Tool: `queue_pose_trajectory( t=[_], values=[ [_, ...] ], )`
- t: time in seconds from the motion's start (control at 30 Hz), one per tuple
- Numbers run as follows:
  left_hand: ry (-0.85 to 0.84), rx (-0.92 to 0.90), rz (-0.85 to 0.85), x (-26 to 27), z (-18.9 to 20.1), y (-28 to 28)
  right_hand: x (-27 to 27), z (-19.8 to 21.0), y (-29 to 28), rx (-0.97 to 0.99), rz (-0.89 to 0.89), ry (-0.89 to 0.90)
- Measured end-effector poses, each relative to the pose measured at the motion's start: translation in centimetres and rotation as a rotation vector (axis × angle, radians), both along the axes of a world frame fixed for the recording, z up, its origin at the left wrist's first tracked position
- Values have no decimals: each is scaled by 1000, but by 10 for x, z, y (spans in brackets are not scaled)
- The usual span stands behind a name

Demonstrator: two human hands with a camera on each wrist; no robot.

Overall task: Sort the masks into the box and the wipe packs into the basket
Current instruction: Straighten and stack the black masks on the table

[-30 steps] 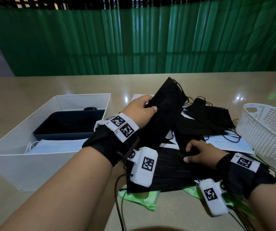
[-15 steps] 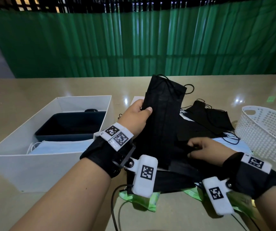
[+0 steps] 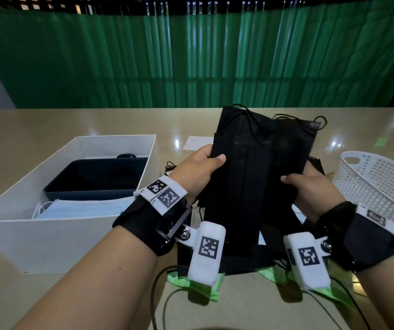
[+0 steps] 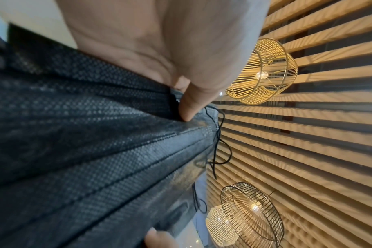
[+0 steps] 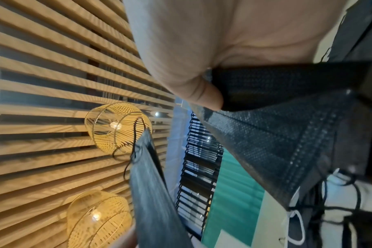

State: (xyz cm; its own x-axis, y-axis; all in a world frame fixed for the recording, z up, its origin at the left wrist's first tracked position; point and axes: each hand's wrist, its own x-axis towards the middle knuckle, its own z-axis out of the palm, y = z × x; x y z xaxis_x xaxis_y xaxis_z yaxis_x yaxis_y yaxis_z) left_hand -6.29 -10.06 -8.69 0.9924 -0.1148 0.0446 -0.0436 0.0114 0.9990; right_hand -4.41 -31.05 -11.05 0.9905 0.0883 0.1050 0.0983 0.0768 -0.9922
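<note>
Both hands hold black masks upright above the table. My left hand (image 3: 202, 169) grips the left edge of a stack of black masks (image 3: 243, 163), thumb on the front; the left wrist view shows that thumb on the black masks (image 4: 85, 151). My right hand (image 3: 307, 189) pinches another black mask (image 3: 288, 151) beside the stack; in the right wrist view its thumb presses the black mask (image 5: 287, 117). More black masks (image 3: 227, 263) lie flat below. Green wipe packs (image 3: 203, 285) stick out under them at the near edge. A light blue mask (image 3: 81, 208) lies in the white box (image 3: 48, 239).
A dark blue tray (image 3: 96, 177) sits inside the white box at the left. The white perforated basket (image 3: 379, 186) stands at the right. A white card (image 3: 197, 142) lies behind the hands. Cables trail off the near table edge. A green curtain hangs behind.
My left hand raised its black masks upright. My right hand came off the pile on the table, lifting another black mask up beside the left one.
</note>
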Motion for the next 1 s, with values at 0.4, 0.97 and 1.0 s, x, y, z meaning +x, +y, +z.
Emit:
queue_pose_trajectory(
  t=[0.4,0.97,1.0],
  values=[
    [35,-297,19,-5,-13,8,-17,-6,45,20,379,68],
    [-100,-268,208,-3,-6,8,50,-26,2,-924,4,52],
    [-103,-263,208,-3,-5,9,55,-29,0,-969,13,72]
  ],
)
